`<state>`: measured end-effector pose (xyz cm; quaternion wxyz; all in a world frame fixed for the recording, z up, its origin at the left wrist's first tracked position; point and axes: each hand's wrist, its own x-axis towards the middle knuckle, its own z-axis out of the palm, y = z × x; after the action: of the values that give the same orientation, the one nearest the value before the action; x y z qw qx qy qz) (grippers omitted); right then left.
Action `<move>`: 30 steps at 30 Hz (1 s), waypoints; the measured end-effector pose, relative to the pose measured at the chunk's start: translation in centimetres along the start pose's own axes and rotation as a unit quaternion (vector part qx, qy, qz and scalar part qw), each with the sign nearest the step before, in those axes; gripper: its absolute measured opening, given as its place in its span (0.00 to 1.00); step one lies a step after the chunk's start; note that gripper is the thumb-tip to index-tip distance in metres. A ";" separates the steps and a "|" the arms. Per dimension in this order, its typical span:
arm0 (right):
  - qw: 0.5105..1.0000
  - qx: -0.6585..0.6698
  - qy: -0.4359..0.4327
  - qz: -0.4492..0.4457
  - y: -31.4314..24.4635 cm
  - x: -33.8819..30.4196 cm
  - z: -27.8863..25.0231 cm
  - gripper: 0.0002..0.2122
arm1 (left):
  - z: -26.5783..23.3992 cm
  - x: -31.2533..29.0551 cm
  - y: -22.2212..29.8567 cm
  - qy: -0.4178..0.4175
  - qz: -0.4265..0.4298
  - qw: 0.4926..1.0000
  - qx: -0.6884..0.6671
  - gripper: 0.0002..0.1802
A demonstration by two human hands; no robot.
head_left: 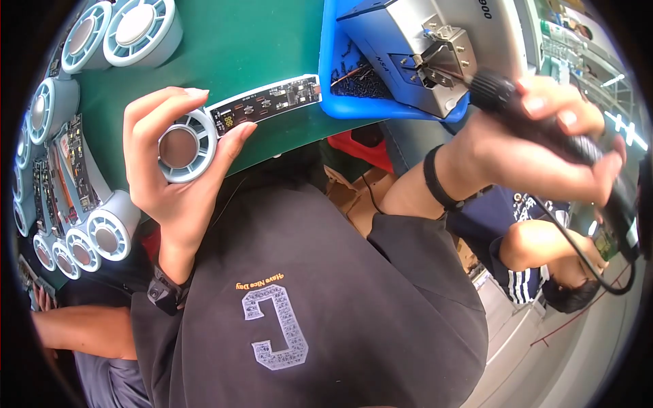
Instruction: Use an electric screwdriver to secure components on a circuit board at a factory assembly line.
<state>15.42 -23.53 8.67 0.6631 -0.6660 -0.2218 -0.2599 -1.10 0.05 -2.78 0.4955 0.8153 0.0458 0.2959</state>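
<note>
Left rim, about 9 o'clock: at least three pale-blue fan heads [42,109], bent by the lens; overlap prevents a full count.
Neighbour, 8 o'clock: one person's bare forearm [85,332].
Lower row, between 8 and 9 o'clock: four pale-blue fans [109,234], side by side, with at least two strip-shaped circuit boards [81,166] above them.
Upper pair, 10 o'clock: two pale-blue fan units [139,28], next to each other on the green table [238,41].
My left hand [170,202], toward 10 o'clock: closed around one handheld fan [183,146], fingers over its far side, thumb on the near side.
Held fan: one round head in my grasp; its pale handle points to 2 o'clock, one populated circuit board [269,103] showing along it.
My shirt, 6 o'clock: one black top [381,319].
Blue tray [329,81], 1 o'clock: holds one grey metal box [381,41] and a heap of small dark pieces [364,85], too many to count.
My right hand [527,160], between 2 and 3 o'clock: gripping one black power screwdriver [493,94], tip aimed at the box's metal fixture [456,54]; I cannot tell whether they touch.
Co-worker, between 3 and 4 o'clock: one person [527,255], arm bent.
</note>
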 end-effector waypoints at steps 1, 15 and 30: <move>0.998 -0.015 -0.045 0.029 0.3 0.0 -0.2 0.18 | 0.1 0.0 -0.1 -0.002 0.001 1.000 0.000 0.30; 0.998 -0.009 0.035 -0.046 -2.1 -0.3 1.4 0.18 | -0.1 0.1 -0.1 -0.003 0.008 1.000 -0.006 0.32; 0.976 0.183 -0.112 0.036 -4.3 -7.7 7.1 0.20 | -0.7 0.2 -1.0 -0.033 0.028 0.999 -0.018 0.34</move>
<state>7.16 -15.97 7.14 0.7536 -0.5659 -0.3142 -0.1146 -1.05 1.18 -3.27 0.5032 0.8163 0.0013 0.2837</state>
